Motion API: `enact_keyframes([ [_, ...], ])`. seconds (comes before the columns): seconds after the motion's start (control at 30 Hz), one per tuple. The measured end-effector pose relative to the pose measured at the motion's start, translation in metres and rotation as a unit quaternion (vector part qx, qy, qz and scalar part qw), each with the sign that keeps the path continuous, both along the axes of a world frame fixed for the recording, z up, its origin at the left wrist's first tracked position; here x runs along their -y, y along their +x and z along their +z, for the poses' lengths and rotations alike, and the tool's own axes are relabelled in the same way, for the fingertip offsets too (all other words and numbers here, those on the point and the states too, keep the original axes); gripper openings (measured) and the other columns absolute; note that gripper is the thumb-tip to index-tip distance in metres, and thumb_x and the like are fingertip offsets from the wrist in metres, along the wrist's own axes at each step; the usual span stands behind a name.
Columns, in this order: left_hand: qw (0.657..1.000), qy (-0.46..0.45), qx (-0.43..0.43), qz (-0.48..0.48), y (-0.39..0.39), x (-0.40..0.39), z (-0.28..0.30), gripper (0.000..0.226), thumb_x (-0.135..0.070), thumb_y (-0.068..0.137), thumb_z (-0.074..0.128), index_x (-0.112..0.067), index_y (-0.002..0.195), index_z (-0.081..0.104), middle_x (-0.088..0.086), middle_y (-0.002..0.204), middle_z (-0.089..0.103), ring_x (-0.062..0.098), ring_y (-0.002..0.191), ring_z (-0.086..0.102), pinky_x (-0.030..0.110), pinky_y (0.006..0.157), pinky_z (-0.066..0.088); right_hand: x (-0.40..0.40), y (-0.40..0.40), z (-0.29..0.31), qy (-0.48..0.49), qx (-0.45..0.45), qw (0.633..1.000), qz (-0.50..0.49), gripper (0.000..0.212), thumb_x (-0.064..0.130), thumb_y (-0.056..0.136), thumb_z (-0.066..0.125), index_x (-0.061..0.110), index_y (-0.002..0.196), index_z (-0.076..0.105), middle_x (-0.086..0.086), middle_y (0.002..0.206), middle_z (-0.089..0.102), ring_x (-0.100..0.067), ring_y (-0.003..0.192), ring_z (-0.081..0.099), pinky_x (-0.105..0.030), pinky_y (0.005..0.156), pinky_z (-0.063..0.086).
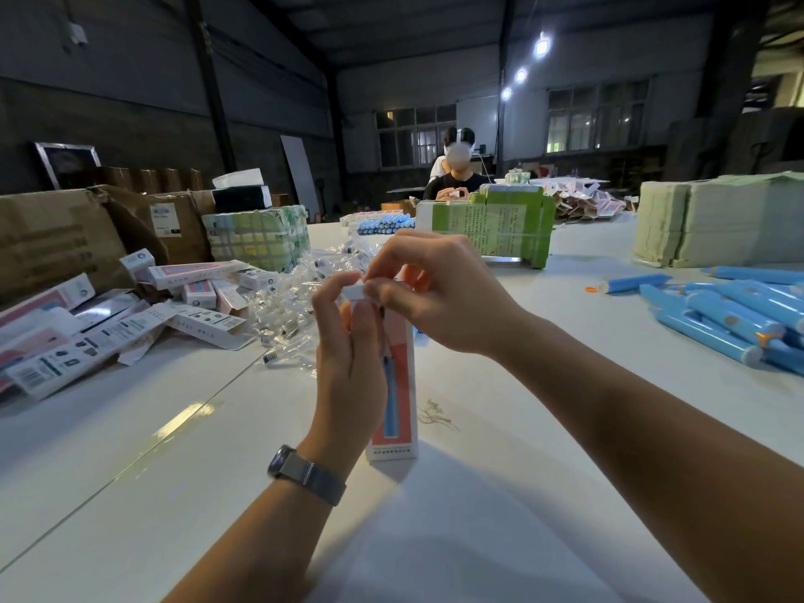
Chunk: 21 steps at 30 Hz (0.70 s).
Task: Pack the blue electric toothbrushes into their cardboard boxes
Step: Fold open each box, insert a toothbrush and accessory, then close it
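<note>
Head camera view shows both hands meeting at the top of one upright cardboard box [398, 385], which stands on its lower end on the white table [522, 493]. The left hand [348, 341] wraps the upper part of the box from the left, fingers curled round it, evidently to keep it vertical and steady. The right hand [435, 289] comes over from the right and pinches the small white top flap [353, 292] between thumb and fingertips; the posture suggests the flap is being tucked shut, though whether a toothbrush is already inside cannot be told, as the box walls hide the contents. A watch [304, 472] sits on the left wrist. Loose blue toothbrushes [731, 311] lie in a heap at the right, well apart from the hands and within plain reach of the right arm. Boxes, flat and partly folded [130, 315], are piled at the left, and beside them a mound of clear plastic sachets [296, 298] lies just behind the hands. Further back stand a green printed carton [500, 228], a strapped bundle [256, 237], brown cartons [56, 237] and stacks of pale sheets [713, 219]. A second person [457, 180] sits at the far end. Nothing lies between the hands and the toothbrush heap; the sachets crowd the space behind the box.
</note>
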<state>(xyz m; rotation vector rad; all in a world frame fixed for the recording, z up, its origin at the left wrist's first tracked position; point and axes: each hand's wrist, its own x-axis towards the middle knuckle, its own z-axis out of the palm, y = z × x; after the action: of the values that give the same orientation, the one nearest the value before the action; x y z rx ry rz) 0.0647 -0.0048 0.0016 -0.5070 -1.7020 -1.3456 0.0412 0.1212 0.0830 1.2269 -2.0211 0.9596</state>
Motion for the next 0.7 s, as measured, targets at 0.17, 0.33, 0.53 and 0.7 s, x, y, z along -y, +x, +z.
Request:
enact_keyframes([
  [0.17,1.000,-0.010,-0.010,0.004,0.0000,0.0005,-0.0008,0.022,-0.026,0.108,0.026,-0.035,0.126,0.034,-0.023,0.091,0.062,0.009,0.076,0.067,0.021,0.061,0.057,-0.0008,0.0037,0.0035,0.005,-0.001,1.000,0.008,0.007,0.010,0.087,0.068,0.017,0.087,0.070,0.006,0.083,0.065,-0.003,0.073,0.056,-0.017,0.065,0.045],
  [0.33,1.000,-0.011,-0.012,0.008,-0.0011,0.0004,-0.0002,0.024,-0.025,0.108,0.025,-0.033,0.129,0.035,-0.030,0.099,0.061,0.009,0.087,0.069,0.017,0.064,0.055,0.0000,0.0054,0.0044,0.000,0.005,1.000,0.012,0.011,0.009,0.089,0.068,0.016,0.096,0.073,0.018,0.083,0.058,0.000,0.076,0.058,-0.011,0.065,0.042],
  [0.53,1.000,-0.018,-0.018,0.006,-0.0021,0.0015,0.0007,0.026,-0.020,0.108,0.025,-0.028,0.132,0.033,-0.035,0.103,0.059,0.005,0.089,0.068,0.016,0.067,0.055,-0.0007,0.0056,0.0068,0.015,-0.017,1.000,-0.003,0.010,0.010,0.089,0.068,0.014,0.096,0.075,0.018,0.081,0.056,0.001,0.075,0.058,-0.010,0.066,0.042],
  [0.7,1.000,-0.013,-0.006,0.001,-0.0012,0.0037,0.0002,0.027,-0.028,0.106,0.025,-0.033,0.132,0.034,-0.031,0.102,0.060,0.010,0.089,0.069,0.021,0.068,0.057,-0.0003,0.0050,0.0073,0.022,-0.030,0.999,-0.016,0.009,0.011,0.089,0.068,0.014,0.095,0.074,0.018,0.080,0.056,0.002,0.073,0.057,-0.010,0.066,0.041],
])
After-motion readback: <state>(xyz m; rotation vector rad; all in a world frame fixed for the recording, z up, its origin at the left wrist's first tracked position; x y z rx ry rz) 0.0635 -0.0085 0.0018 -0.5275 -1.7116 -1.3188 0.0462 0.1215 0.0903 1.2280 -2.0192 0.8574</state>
